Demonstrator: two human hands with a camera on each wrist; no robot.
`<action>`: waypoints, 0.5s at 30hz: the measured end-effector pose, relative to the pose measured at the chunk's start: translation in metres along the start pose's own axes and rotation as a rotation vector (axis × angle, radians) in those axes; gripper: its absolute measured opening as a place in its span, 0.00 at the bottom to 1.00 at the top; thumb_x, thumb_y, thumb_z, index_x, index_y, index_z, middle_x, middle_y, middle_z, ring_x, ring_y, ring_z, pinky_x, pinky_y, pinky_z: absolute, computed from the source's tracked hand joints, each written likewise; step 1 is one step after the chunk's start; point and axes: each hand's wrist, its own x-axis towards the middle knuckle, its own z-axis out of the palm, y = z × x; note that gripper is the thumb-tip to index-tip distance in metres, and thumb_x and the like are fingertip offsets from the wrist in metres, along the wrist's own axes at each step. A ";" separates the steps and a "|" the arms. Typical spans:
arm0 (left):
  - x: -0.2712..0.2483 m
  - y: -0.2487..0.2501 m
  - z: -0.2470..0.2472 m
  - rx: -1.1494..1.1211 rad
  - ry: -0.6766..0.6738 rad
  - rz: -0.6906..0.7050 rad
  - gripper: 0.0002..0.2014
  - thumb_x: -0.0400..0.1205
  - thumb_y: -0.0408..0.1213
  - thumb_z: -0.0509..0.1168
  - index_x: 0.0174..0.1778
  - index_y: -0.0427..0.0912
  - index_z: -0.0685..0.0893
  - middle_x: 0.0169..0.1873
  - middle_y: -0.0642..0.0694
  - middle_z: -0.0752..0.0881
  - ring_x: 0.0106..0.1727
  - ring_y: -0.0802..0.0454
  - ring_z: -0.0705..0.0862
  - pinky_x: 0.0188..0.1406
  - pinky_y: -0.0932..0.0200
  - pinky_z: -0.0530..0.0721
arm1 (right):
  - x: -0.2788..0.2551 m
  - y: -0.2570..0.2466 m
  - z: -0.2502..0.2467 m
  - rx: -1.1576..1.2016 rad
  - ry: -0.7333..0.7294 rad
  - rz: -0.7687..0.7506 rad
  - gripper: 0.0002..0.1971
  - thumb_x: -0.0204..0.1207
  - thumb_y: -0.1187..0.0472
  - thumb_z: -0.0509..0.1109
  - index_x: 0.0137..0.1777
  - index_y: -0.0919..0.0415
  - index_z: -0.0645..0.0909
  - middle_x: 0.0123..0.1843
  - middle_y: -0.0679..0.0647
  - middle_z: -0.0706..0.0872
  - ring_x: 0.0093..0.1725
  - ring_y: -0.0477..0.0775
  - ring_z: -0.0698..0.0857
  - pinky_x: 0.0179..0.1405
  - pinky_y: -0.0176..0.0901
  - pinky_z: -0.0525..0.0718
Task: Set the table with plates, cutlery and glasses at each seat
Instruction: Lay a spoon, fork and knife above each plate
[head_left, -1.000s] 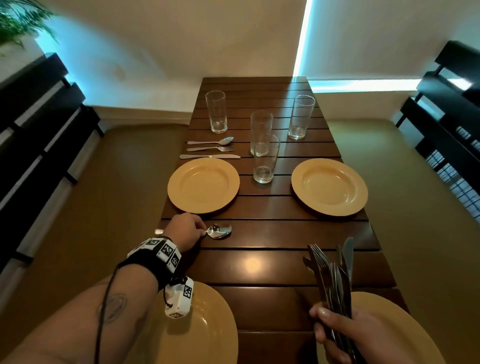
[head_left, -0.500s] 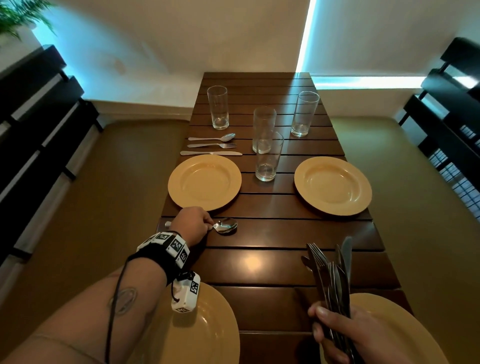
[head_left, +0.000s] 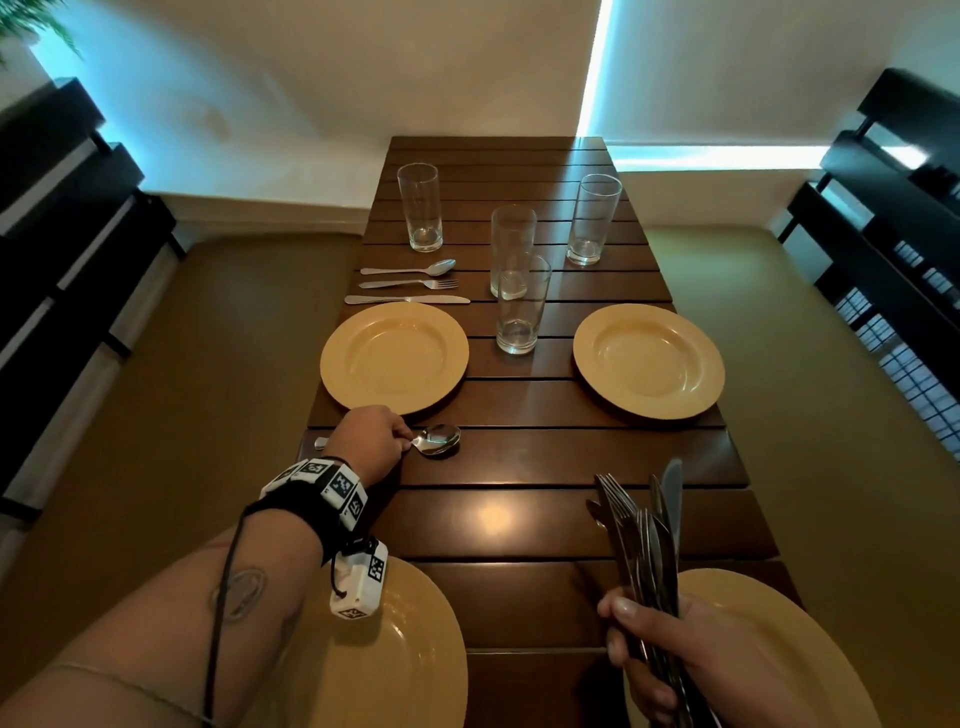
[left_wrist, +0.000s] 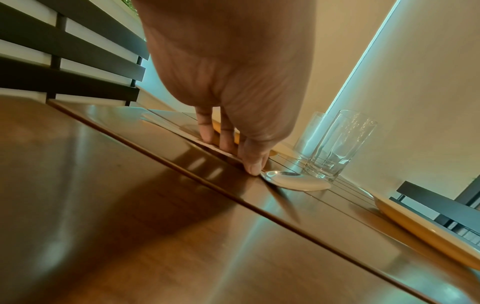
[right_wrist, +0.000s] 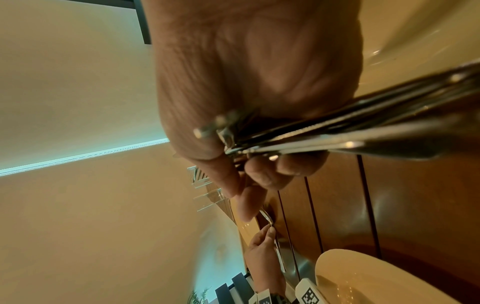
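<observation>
A spoon (head_left: 437, 439) lies on the brown slatted table (head_left: 545, 519) just below the far-left yellow plate (head_left: 395, 358). My left hand (head_left: 402, 440) covers its handle and pinches it near the bowl; in the left wrist view the fingertips (left_wrist: 253, 164) press on the handle beside the spoon bowl (left_wrist: 293, 181). My right hand (head_left: 641, 642) grips a bundle of forks and knives (head_left: 644, 535) upright above the near-right plate (head_left: 789, 639). A second plate (head_left: 649, 361) sits far right, another near left (head_left: 410, 660).
A spoon, fork and knife set (head_left: 410, 284) lies beyond the far-left plate. Several tall glasses stand on the far half: one left (head_left: 420, 208), one right (head_left: 594, 218), two in the middle (head_left: 522, 306). Dark slatted benches (head_left: 67, 249) flank both sides.
My left hand has slid the spoon slightly to the right along the slat below the far-left plate. The right hand still holds the cutlery bundle in place.
</observation>
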 end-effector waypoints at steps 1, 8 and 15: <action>0.000 0.000 0.000 0.011 -0.005 0.001 0.08 0.82 0.39 0.72 0.54 0.47 0.95 0.52 0.48 0.93 0.53 0.49 0.87 0.52 0.59 0.81 | 0.000 0.000 0.001 0.003 -0.002 -0.003 0.33 0.56 0.53 0.82 0.57 0.74 0.80 0.38 0.69 0.85 0.17 0.56 0.74 0.17 0.42 0.75; -0.030 0.022 -0.016 -0.028 0.105 0.077 0.10 0.81 0.46 0.73 0.56 0.50 0.92 0.51 0.52 0.88 0.55 0.51 0.85 0.58 0.52 0.84 | -0.011 -0.002 0.003 0.017 -0.010 -0.065 0.26 0.65 0.53 0.81 0.56 0.73 0.81 0.39 0.68 0.86 0.19 0.55 0.75 0.19 0.42 0.76; -0.142 0.125 -0.021 -0.478 -0.042 0.286 0.06 0.83 0.50 0.71 0.50 0.56 0.91 0.43 0.59 0.90 0.45 0.64 0.87 0.48 0.63 0.86 | -0.030 0.005 0.013 0.056 -0.044 -0.123 0.16 0.76 0.56 0.77 0.54 0.70 0.85 0.42 0.66 0.88 0.21 0.52 0.77 0.19 0.40 0.76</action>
